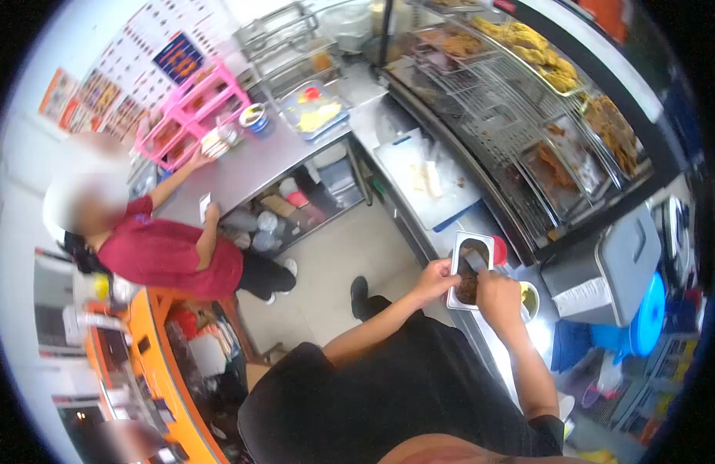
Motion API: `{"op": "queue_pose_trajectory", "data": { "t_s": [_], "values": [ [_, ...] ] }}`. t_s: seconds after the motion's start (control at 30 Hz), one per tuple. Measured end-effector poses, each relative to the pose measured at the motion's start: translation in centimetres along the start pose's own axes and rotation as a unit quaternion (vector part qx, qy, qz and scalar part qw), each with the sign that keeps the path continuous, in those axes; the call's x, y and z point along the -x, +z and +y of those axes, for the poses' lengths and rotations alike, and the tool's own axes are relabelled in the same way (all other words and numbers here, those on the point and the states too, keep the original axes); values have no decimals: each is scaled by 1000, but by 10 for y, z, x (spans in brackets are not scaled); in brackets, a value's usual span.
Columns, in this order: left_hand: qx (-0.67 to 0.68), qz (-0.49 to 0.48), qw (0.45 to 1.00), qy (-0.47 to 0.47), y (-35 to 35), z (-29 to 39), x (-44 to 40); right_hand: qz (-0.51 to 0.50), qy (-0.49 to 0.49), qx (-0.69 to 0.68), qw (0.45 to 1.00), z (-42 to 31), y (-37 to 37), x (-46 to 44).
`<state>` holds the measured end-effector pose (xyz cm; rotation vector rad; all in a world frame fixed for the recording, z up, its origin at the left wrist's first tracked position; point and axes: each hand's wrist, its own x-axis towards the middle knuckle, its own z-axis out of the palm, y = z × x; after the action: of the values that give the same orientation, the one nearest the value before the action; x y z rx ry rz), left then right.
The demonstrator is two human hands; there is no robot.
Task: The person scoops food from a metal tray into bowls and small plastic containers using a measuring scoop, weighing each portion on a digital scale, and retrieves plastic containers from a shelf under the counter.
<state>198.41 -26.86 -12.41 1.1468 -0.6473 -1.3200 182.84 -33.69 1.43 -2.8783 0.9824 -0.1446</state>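
Note:
A rectangular metal food pan with dark brown contents sits at the counter's edge in front of me. My left hand is closed on its left rim, thumb and fingers pinching the edge. Over the pan's right side, my right hand is curled into a fist. A flat greyish utensil, whose kind I cannot make out, reaches from that fist into the pan. Beside the right hand stands a round tub with greenish contents. Something red and round shows behind the pan.
A white cutting board lies farther along the counter. A glass-fronted warmer holds trays of fried food. At right stands a grey lidded box. Another person in a red shirt works at the left counter, near pink racks.

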Motion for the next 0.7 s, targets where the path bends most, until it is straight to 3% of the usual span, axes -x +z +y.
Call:
{"op": "queue_pose_trajectory", "data": {
  "t_s": [0.17,0.33,0.37,0.4,0.47,0.5,0.57,0.63,0.7],
  "values": [
    [4,2,1000,0,3,4,-2,50,-81,28,995,16,-3,-16],
    [-10,-25,999,-29,-1,17,-14,13,-160,76,984,36,-4,-32],
    [4,-27,1000,10,1,9,-19,8,-165,74,983,42,-8,-33],
    [-69,-21,997,-1,-1,15,-20,5,-177,69,982,45,-9,-35],
    [-106,-21,992,70,6,18,-23,-17,-148,85,985,53,-7,-32],
    [-84,-36,995,26,14,40,-15,-10,-156,77,985,58,-10,-29],
    [-130,-31,991,31,23,20,-29,-11,-150,99,984,72,-5,-20],
    [-95,-32,995,-27,39,22,-31,-38,-121,96,987,83,-8,-10],
    [-118,-33,992,-8,51,14,-35,-14,-114,93,989,89,-13,-1]
  ]
}}
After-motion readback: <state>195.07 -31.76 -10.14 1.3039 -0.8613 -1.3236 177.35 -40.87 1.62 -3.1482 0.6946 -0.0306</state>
